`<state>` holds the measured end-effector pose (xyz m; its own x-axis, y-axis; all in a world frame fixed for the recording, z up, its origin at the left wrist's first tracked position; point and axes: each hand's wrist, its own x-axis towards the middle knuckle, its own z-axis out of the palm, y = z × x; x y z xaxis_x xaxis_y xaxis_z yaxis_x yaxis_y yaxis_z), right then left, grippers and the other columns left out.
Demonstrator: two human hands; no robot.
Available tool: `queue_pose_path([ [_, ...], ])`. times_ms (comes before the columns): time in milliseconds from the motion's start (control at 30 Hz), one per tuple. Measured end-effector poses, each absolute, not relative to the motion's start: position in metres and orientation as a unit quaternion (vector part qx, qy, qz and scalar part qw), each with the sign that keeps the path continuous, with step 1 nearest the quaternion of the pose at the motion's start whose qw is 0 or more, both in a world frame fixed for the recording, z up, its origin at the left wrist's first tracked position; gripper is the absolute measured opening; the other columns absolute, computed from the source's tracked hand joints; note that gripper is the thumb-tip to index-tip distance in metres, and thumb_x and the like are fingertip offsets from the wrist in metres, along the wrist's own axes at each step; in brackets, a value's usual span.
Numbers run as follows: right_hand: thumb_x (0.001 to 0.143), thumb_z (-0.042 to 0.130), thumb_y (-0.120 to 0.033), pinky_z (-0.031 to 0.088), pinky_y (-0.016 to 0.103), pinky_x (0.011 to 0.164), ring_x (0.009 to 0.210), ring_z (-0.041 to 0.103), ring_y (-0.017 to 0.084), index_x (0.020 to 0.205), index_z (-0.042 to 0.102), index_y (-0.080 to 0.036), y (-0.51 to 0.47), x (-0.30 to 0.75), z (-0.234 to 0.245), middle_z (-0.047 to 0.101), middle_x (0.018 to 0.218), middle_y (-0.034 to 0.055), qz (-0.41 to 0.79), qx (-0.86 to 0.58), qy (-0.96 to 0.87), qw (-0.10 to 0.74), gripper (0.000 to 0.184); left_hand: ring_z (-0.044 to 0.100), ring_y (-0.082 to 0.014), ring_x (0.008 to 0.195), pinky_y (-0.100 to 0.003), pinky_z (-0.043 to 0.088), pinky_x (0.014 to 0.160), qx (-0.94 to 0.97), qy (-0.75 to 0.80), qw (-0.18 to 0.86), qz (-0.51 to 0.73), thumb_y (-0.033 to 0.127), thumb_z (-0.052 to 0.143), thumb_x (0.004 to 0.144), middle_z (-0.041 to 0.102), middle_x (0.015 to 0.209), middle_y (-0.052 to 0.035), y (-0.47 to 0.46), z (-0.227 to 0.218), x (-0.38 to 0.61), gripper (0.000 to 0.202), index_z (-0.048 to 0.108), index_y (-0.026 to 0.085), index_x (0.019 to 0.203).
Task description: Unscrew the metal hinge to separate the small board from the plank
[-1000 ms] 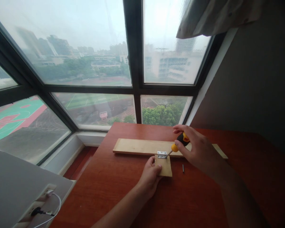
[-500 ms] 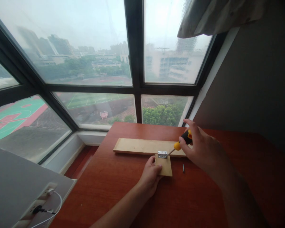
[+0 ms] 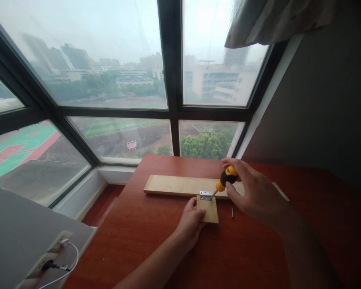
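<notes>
My right hand (image 3: 255,192) grips a screwdriver (image 3: 224,180) with a yellow and black handle; its tip rests on a small metal hinge (image 3: 205,195). The hinge joins a long pale wooden board (image 3: 177,185) to a small wooden block (image 3: 208,210). My left hand (image 3: 190,222) presses on the block's left edge, thumb on top, fingers curled against it. All of this lies on a reddish-brown table (image 3: 156,241).
A small dark screw (image 3: 232,212) lies on the table right of the block. Large windows rise behind the table's far edge. At lower left a grey surface holds a wall socket (image 3: 52,257) with a white cable plugged in. A wall stands to the right.
My right hand has swung back and forth around the screwdriver handle, first to the right, then back left, with the tip staying on the hinge. The left hand has stayed put.
</notes>
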<state>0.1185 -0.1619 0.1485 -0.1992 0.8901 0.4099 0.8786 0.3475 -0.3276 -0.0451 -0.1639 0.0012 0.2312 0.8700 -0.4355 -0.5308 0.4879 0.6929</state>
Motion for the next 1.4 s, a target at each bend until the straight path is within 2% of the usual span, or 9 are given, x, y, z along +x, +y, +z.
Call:
queue_pose_path([
  [200,0.087,0.051,-0.05,0.046,0.035,0.058,0.07,0.066,0.024,0.115,0.055,-0.026,-0.1553,0.1184,0.1434,0.07,0.091,0.0026,-0.067,-0.641,-0.723,0.248,0.037,0.064,-0.0193,0.081,-0.029,0.052,0.07,0.2,0.418,0.756,0.463,0.007,0.064,0.064,0.066,0.093,-0.0075,-0.1645,0.0009,-0.0452,0.038,0.055,0.017,0.099],
  [300,0.088,0.051,-0.041,0.048,0.034,0.063,0.075,0.067,0.023,0.115,0.055,-0.025,-0.1545,0.1185,0.1435,0.07,0.096,0.0031,-0.046,-0.625,-0.73,0.273,0.032,0.064,-0.0188,0.08,-0.028,0.052,0.068,0.203,0.42,0.752,0.466,0.007,0.064,0.064,0.066,0.093,-0.0077,-0.1647,0.0005,-0.0449,0.037,0.054,0.017,0.099],
  [467,0.082,0.051,-0.024,0.05,0.033,0.076,0.096,0.065,0.022,0.122,0.049,-0.025,-0.1582,0.1164,0.1465,0.064,0.118,0.0037,0.011,-0.594,-0.751,0.288,0.04,0.063,-0.017,0.074,-0.029,0.052,0.066,0.205,0.418,0.749,0.471,0.007,0.064,0.064,0.067,0.093,-0.0079,-0.1646,-0.0019,-0.0442,0.038,0.054,0.016,0.099],
  [667,0.088,0.05,-0.043,0.047,0.035,0.065,0.076,0.066,0.023,0.111,0.054,-0.025,-0.1533,0.1168,0.1434,0.068,0.102,0.0026,-0.038,-0.634,-0.726,0.264,0.03,0.064,-0.0195,0.081,-0.029,0.052,0.069,0.209,0.417,0.75,0.469,0.008,0.064,0.065,0.068,0.1,-0.0103,-0.1648,-0.0032,-0.0438,0.04,0.056,0.015,0.104],
  [767,0.087,0.049,-0.034,0.046,0.033,0.066,0.076,0.066,0.021,0.104,0.054,-0.025,-0.152,0.1168,0.1434,0.068,0.097,0.0019,-0.02,-0.622,-0.729,0.284,0.02,0.065,-0.0213,0.084,-0.03,0.053,0.071,0.213,0.41,0.754,0.467,0.008,0.064,0.064,0.068,0.102,-0.0118,-0.1645,-0.0029,-0.0437,0.041,0.058,0.014,0.104],
  [933,0.079,0.052,-0.02,0.046,0.033,0.073,0.09,0.063,0.022,0.107,0.05,-0.023,-0.156,0.1156,0.1471,0.064,0.107,0.004,-0.01,-0.6,-0.745,0.292,0.029,0.065,-0.0227,0.088,-0.031,0.053,0.073,0.214,0.402,0.756,0.471,0.008,0.066,0.062,0.068,0.104,-0.0123,-0.1633,-0.0041,-0.0436,0.042,0.06,0.013,0.104],
  [1167,0.087,0.054,-0.035,0.044,0.033,0.069,0.084,0.062,0.021,0.097,0.051,-0.024,-0.1552,0.1146,0.1458,0.064,0.096,0.0014,-0.011,-0.6,-0.743,0.296,0.015,0.065,-0.0221,0.083,-0.031,0.052,0.072,0.224,0.404,0.751,0.473,0.008,0.067,0.061,0.069,0.101,-0.0121,-0.1643,-0.0026,-0.0435,0.044,0.062,0.012,0.104],
  [1300,0.088,0.054,-0.03,0.045,0.031,0.071,0.084,0.062,0.019,0.097,0.051,-0.024,-0.1543,0.1135,0.1448,0.064,0.096,0.0013,-0.018,-0.584,-0.749,0.312,0.012,0.065,-0.022,0.083,-0.03,0.052,0.071,0.225,0.403,0.751,0.473,0.009,0.068,0.06,0.07,0.1,-0.012,-0.1647,-0.0014,-0.043,0.044,0.064,0.012,0.103],
  [1400,0.085,0.057,-0.027,0.047,0.031,0.074,0.087,0.063,0.019,0.104,0.052,-0.023,-0.1545,0.1126,0.1451,0.065,0.1,0.0022,-0.016,-0.574,-0.748,0.333,0.02,0.065,-0.0211,0.081,-0.029,0.051,0.07,0.223,0.402,0.752,0.472,0.009,0.068,0.059,0.07,0.099,-0.0118,-0.1648,-0.001,-0.0429,0.043,0.064,0.012,0.102],
])
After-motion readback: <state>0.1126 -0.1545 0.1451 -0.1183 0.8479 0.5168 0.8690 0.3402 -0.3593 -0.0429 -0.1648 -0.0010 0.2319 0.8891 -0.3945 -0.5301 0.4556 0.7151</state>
